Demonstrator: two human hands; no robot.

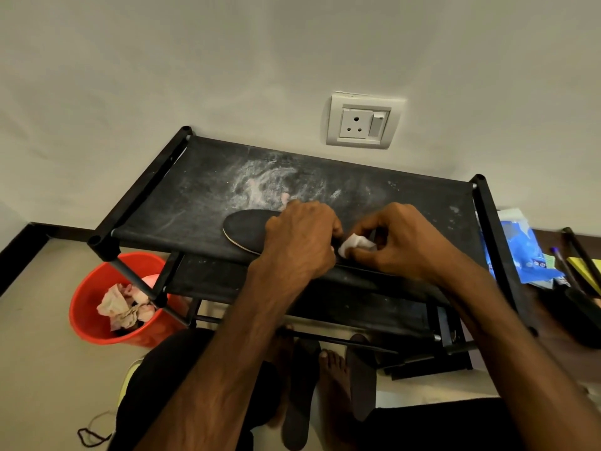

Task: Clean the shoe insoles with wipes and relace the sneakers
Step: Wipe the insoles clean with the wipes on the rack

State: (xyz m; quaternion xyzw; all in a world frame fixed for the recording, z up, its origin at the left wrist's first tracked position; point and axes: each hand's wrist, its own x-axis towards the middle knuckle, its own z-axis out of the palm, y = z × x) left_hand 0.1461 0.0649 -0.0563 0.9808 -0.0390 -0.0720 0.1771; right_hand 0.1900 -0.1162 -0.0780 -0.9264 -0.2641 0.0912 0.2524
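A: What are the hands doing?

B: The right hand (400, 242) pinches a crumpled white wipe (356, 245) between thumb and fingertips, low over the insole. The left hand (300, 242) is curled knuckles-up over the middle of the insole (247, 231), gripping it. Its fingertips are hidden, so they may touch the wipe too.

A: And how does the insole look?

B: It has a black top and a thin pale rim along its near side. The rounded end points to the left of the frame and the other end is hidden under the hands. It lies flat on the top shelf (195, 190) of a black rack, close to the front edge, just below the middle of the frame.

A: Is there room around it?

B: There is bare black fabric behind it toward the wall and to its left, smeared with whitish dust. Rails and corner posts bound the shelf. Beyond the right rail lies a blue packet (523, 252). At lower left a red bucket (94, 288) holds used wipes (123, 307). A wall socket (361, 123) sits above the shelf.
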